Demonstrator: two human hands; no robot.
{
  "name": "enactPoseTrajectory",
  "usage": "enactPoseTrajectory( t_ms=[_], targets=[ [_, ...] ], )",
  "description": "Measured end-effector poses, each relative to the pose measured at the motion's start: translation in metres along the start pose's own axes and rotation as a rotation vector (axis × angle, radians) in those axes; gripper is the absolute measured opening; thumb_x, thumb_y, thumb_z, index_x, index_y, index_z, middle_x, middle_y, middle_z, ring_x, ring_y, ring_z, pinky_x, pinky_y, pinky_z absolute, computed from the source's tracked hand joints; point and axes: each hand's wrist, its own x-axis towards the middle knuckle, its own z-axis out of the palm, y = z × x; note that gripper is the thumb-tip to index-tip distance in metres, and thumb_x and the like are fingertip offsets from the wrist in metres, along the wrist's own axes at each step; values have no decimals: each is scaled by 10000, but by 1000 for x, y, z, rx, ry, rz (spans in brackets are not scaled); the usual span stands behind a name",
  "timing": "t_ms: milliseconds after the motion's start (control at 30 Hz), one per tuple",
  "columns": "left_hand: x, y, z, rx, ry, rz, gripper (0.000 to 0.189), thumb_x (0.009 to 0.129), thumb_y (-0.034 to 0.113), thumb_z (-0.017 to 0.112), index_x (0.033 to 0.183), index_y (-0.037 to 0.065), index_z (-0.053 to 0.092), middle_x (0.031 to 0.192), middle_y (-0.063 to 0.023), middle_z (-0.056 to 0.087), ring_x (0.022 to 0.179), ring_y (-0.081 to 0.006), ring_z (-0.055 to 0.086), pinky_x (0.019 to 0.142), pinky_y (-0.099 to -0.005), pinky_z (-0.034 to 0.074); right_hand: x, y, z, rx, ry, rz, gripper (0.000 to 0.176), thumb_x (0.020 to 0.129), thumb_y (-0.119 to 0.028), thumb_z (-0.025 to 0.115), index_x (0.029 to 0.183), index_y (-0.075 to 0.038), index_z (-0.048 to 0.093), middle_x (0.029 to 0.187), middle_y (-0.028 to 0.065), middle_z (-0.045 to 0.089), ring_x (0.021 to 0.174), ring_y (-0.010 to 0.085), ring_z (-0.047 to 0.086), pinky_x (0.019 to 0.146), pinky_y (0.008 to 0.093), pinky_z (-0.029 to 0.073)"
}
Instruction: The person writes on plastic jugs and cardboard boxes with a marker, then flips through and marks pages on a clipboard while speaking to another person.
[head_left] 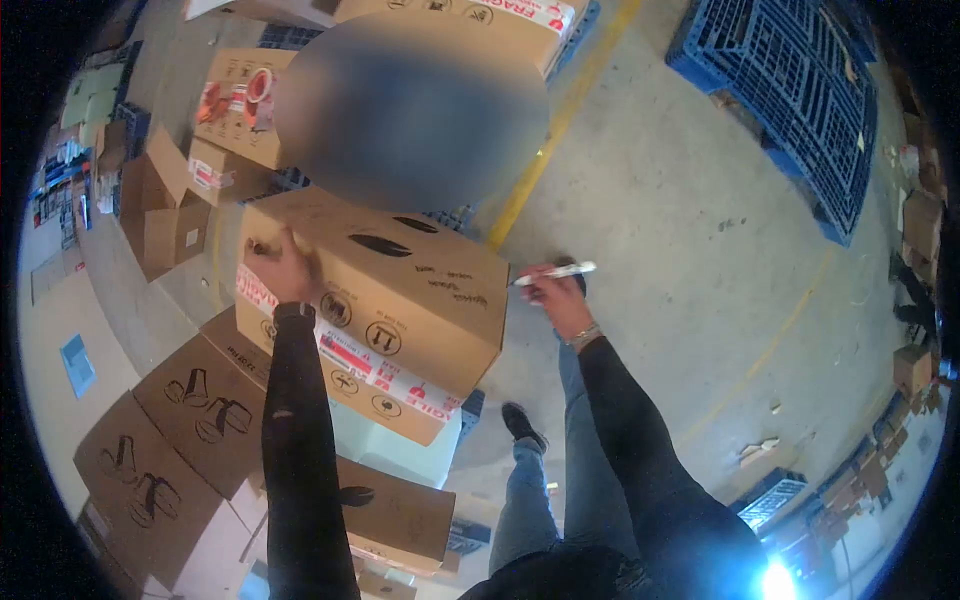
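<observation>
A large brown cardboard box [400, 285] stands in front of me, sealed with red-and-white fragile tape [365, 368] and printed with handling symbols. Dark handwriting marks its upper face near the right end. My left hand [285, 270] lies on the box's left end, thumb and fingers apart, beside a small dark spot that I cannot identify. Just off the right edge of the box, my right hand [558, 300] grips a white marker pen [560, 272]. The pen's dark end points toward the box.
Taped cartons [235, 135] stand behind, one with a tape roll [260, 86] on it. An open box [165, 220] is at left. Flattened-looking cardboard [165, 440] lies lower left. A blue pallet [790, 110] is at upper right. A blurred oval hides the area beyond my box.
</observation>
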Motion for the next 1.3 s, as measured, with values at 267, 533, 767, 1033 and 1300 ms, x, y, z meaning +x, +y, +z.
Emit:
enactPoseTrajectory(
  t_ms=[267, 533, 767, 1033, 1300],
  targets=[
    [-12, 33, 13, 161, 68, -94, 788, 864, 365, 755, 1385, -116, 411, 1112, -154, 538, 958, -248, 550, 866, -357, 475, 64, 3, 50, 116, -114, 211, 202, 1030, -209, 550, 1061, -50, 670, 960, 20, 669, 842, 100, 633, 776, 273, 525],
    [-10, 30, 19, 219, 72, -18, 760, 898, 343, 723, 1377, -142, 388, 1097, -155, 509, 973, -244, 518, 891, -370, 444, 77, -22, 134, 18, -495, 107, 194, 1039, -175, 545, 1074, -22, 658, 948, 32, 651, 842, 102, 613, 794, 265, 518],
    [-10, 40, 15, 249, 15, -105, 789, 850, 311, 739, 1393, -131, 375, 1219, -221, 481, 1065, -302, 522, 936, -379, 443, 98, -33, 173, -1, -585, 77, 190, 1035, -166, 552, 1055, -14, 664, 934, 30, 645, 827, 98, 613, 791, 260, 507],
    [-8, 36, 18, 324, 12, -28, 767, 859, 305, 709, 1374, -145, 361, 1300, -271, 455, 1155, -373, 478, 1000, -435, 404, 107, -20, 170, -45, -585, 121, 180, 999, -178, 576, 963, -24, 663, 840, 37, 672, 720, 101, 622, 698, 269, 517],
    [-8, 33, 16, 353, -2, -39, 747, 863, 297, 700, 1374, -134, 365, 1298, -276, 449, 1165, -384, 470, 1023, -447, 389, 113, -14, 172, -191, -480, 58, 131, 987, -99, 534, 940, -29, 634, 907, 28, 676, 735, 87, 586, 690, 252, 505]
  ],
)
